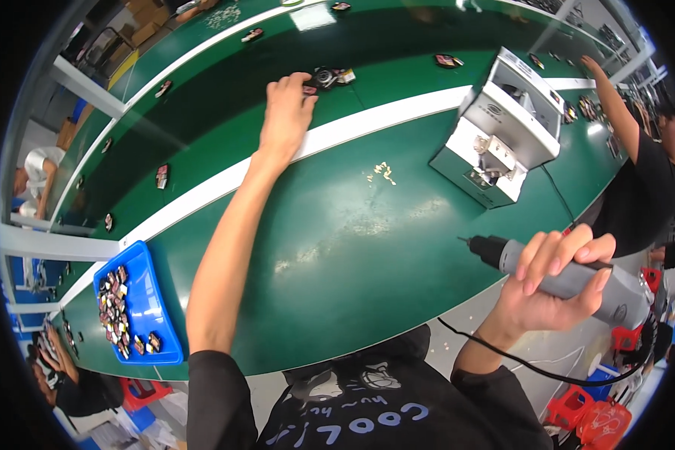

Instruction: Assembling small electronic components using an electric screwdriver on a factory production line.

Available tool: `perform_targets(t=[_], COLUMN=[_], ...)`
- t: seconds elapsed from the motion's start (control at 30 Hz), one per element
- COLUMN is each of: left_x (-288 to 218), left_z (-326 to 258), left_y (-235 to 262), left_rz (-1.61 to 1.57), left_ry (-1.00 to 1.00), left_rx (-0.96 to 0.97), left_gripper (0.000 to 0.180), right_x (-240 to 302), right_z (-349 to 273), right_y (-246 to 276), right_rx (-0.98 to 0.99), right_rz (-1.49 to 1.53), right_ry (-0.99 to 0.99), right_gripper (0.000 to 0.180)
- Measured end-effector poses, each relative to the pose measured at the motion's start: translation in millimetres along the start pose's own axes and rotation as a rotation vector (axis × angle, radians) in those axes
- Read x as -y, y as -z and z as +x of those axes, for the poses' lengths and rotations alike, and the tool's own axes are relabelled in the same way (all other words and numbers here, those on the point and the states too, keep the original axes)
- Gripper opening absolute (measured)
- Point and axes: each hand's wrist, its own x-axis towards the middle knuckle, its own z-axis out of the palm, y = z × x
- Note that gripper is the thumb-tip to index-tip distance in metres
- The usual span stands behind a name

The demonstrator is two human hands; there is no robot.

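My left hand reaches over the white rail onto the green belt. Its fingers and thumb close around a small dark part with a pinkish face, mostly hidden by the fingers. Right beside it lies a small dark assembly with a round black piece and a pale label. My right hand is wrapped around a grey electric screwdriver, held above the bench's near edge. The screwdriver's black nose and thin bit point left, touching nothing. A black cable curves from its rear end.
A white and green box-shaped machine stands on the green bench at right. Small pale screws or pins lie in the middle. A blue tray at left holds several assemblies. Co-workers sit at both sides; a co-worker's arm reaches in at right.
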Motion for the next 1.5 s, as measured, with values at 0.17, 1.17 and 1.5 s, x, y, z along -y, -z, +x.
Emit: perform_targets(t=[0.17,1.17,1.5], left_x=[-46.2,-113.1,-104.3], left_z=[-71.6,-199.9,-211.2], left_y=[58.4,106.6,86.6], left_rz=[-0.033,-0.022,0.092], left_ry=[-0.060,-0.367,-0.486], left_rx=[0.076,0.196,-0.001], left_gripper=[0.033,0.033,0.008], right_x=[-2.8,-45.2,-62.3], right_z=[36.6,28.5,-39.5], right_y=[10.3,-35.6,-75.6], right_rx=[0.070,0.112,0.217], right_rz=[-0.034,-0.015,0.083], right_ry=[0.049,-0.285,-0.400], right_gripper=[0.032,0.030,0.035])
